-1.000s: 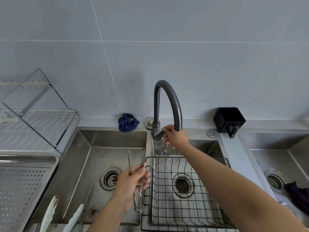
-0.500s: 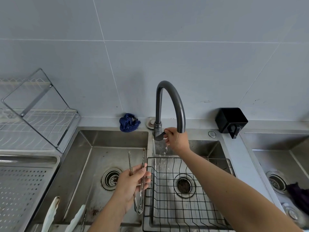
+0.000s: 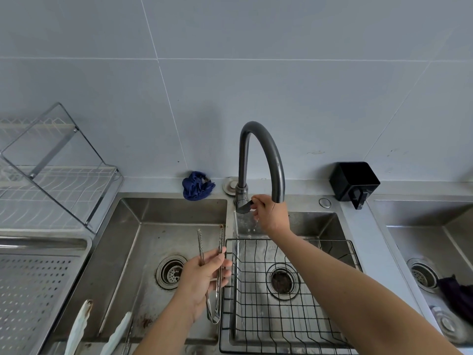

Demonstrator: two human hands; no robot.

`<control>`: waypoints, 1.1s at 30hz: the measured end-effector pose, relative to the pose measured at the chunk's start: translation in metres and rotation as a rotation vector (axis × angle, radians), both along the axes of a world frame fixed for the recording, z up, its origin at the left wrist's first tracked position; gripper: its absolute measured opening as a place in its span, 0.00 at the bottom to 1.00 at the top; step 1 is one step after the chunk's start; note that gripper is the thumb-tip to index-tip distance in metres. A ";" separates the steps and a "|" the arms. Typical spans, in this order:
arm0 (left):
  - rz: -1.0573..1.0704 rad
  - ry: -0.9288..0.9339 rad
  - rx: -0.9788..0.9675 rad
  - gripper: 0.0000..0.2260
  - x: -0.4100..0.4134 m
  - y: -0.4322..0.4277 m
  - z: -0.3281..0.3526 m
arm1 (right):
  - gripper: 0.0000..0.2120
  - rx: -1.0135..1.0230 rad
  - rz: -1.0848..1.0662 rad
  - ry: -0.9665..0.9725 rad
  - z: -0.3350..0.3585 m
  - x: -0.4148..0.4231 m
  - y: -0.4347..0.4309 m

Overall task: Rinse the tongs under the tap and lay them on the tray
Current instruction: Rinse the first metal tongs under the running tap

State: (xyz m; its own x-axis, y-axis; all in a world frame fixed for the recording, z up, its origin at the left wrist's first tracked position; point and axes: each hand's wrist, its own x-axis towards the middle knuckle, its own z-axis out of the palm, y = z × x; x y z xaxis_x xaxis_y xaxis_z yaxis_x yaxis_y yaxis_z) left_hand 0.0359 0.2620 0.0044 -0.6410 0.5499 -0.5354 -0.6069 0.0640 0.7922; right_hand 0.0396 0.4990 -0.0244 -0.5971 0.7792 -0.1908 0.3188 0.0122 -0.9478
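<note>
My left hand [image 3: 202, 280] grips a pair of thin metal tongs [image 3: 220, 242] around their middle, over the left sink basin. Their two tips point away from me and the hinged end hangs below my palm. My right hand [image 3: 268, 213] reaches to the base of the dark curved tap [image 3: 261, 142], with its fingers closed on the tap's lever [image 3: 245, 206]. A few drops of water fall under that hand. The perforated steel tray [image 3: 33, 290] lies at the far left, beside the basin.
A black wire basket [image 3: 302, 326] sits in the middle basin. A blue cloth [image 3: 197, 185] lies behind the left sink and a black box [image 3: 354, 181] stands to the tap's right. A wire dish rack [image 3: 58, 175] stands at the left. Two pale handles [image 3: 79, 326] stick up at the front.
The tongs stay in my left hand in the same place. My right hand's fingers have shifted along the tap lever toward its base, and the falling water has thinned to drops.
</note>
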 end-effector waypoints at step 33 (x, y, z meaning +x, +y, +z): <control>0.012 0.058 -0.075 0.11 0.015 0.022 -0.008 | 0.12 -0.176 0.103 -0.162 -0.001 0.093 -0.043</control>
